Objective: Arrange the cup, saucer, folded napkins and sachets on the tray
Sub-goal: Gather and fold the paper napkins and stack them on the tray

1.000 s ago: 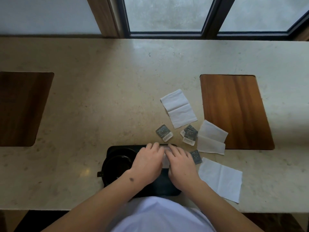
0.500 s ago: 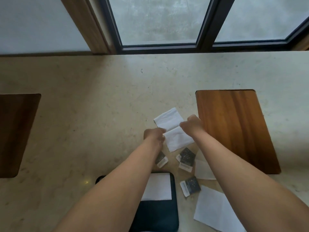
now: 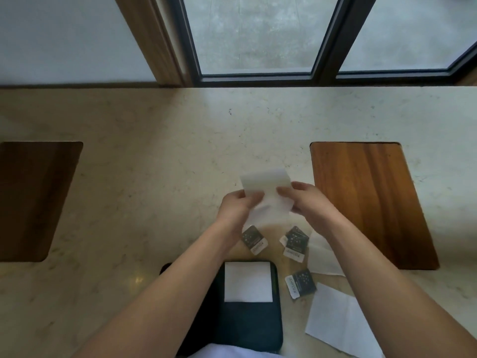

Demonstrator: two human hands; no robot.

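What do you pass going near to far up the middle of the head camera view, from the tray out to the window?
Black tray → folded napkin on the tray → sachet beside the left forearm → napkin held in both hands → bare counter → window frame.

Marble counter (image 3: 129, 202): tray (image 3: 247, 326), sachets (image 3: 300, 282), napkins (image 3: 333, 321).

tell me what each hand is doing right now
Left hand: closed on the left edge of the white paper napkin, lifted off the counter.
Right hand: closed on the same napkin's right edge.
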